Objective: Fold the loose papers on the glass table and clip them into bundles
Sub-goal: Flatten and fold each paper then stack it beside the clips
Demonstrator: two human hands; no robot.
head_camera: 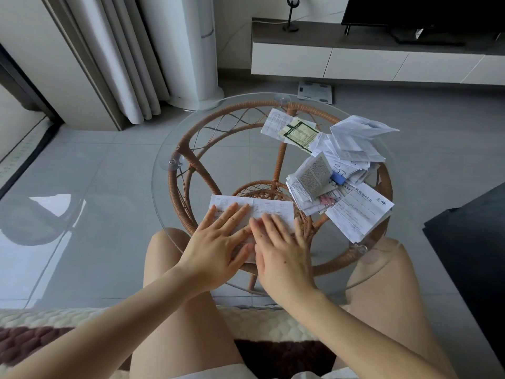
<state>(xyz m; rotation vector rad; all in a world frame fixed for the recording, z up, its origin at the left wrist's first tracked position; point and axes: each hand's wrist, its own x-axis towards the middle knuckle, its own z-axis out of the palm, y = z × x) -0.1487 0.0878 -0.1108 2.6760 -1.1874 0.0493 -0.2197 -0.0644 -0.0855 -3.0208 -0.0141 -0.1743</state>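
Far left: curtain (pixel 123 64) down to the floor, white tower unit (pixel 191 50) just beside it. Next, round glass table (pixel 164 149) on a rattan frame (pixel 188 149), seen through the top. Near edge of table, centre: one printed sheet (pixel 273 209) lying flat, its far strip showing beyond the fingertips. Left hand (pixel 218 242) flat on the sheet's left part, fingers straight and slightly spread, gripping nothing. Right hand (pixel 284 247) flat on the right part, fingers straight and close together, also gripping nothing; inner edges of the two hands touching. Right half of table: loose pile (pixel 352 149) of printed papers, some folded, some crumpled, overlapping at odd angles, near the sheet but apart from it. Blue clip (pixel 337 177) wedged among them; pink item (pixel 326 200) below it, kind unclear. Behind the table on the floor, a scale (pixel 315 91). Top right, TV (pixel 423 12) on a low white bench.
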